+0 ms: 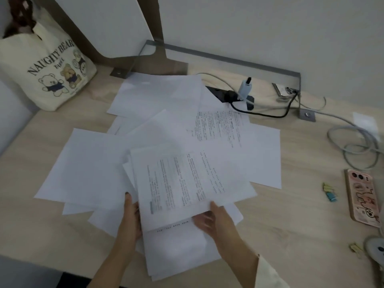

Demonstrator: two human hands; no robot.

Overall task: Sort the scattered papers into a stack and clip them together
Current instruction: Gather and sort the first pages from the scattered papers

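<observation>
Few sheets gathered so far: a small printed bundle [187, 188] held up just above the surface [291, 235], left hand [129, 217] closed on its near-left edge, fingers underneath, right hand [218, 221] pinching the near edge with thumb on top. Both grips closed on that bundle, then. Early in the task by the look of it, gathering barely begun.

Most of the scattered papers [158, 96] still loose and overlapping: blank ones fanned to the left and far side, one printed sheet [218, 125] toward the far right, more lying under the hands near the front edge. All left to collect, square up and clip.

Binder clips [329, 192] lying well apart to the right, just beside a phone in a pink case [362, 197]; another small clip [355, 247] nearer the front right. None on the paper yet.

Around: a printed tote bag [45, 67] at far left, a power strip with charger [239, 94] partly under the far sheets, a second phone [284, 91] at the back, coiled grey cable [357, 146] at right. Likely snag: far sheets touching the plugs and black cord, needing care when drawn back.
</observation>
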